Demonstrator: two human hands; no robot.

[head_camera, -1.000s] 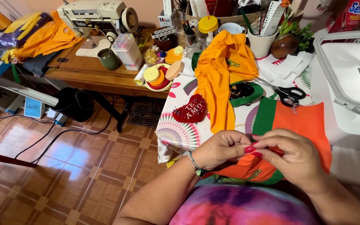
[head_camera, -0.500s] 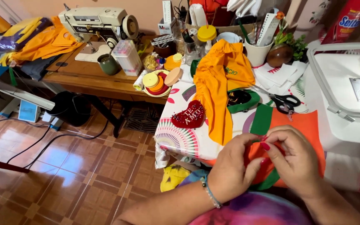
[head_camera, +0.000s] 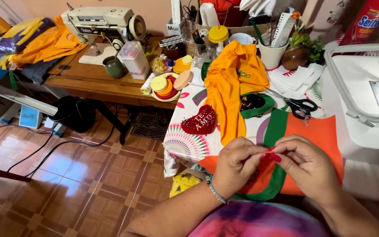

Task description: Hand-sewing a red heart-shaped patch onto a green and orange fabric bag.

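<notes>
My left hand and my right hand meet at the fingertips over an orange cloth piece with a green band on the table's near edge. Both hands pinch something tiny between them; it is too small to make out. The orange cloth lies under and partly behind my hands. A yellow-orange garment stretches across the table beyond them, with black-handled scissors to its right and a red heart-shaped pincushion to its left.
A white sewing machine stands at the right. A plate of thread spools, cups and jars crowd the far table. An older sewing machine sits on a wooden table at left, with orange fabric and floor cables below.
The view has shifted a little. My hands stay together over the orange cloth, fingertips working at the same spot; nothing picked up or put down.
</notes>
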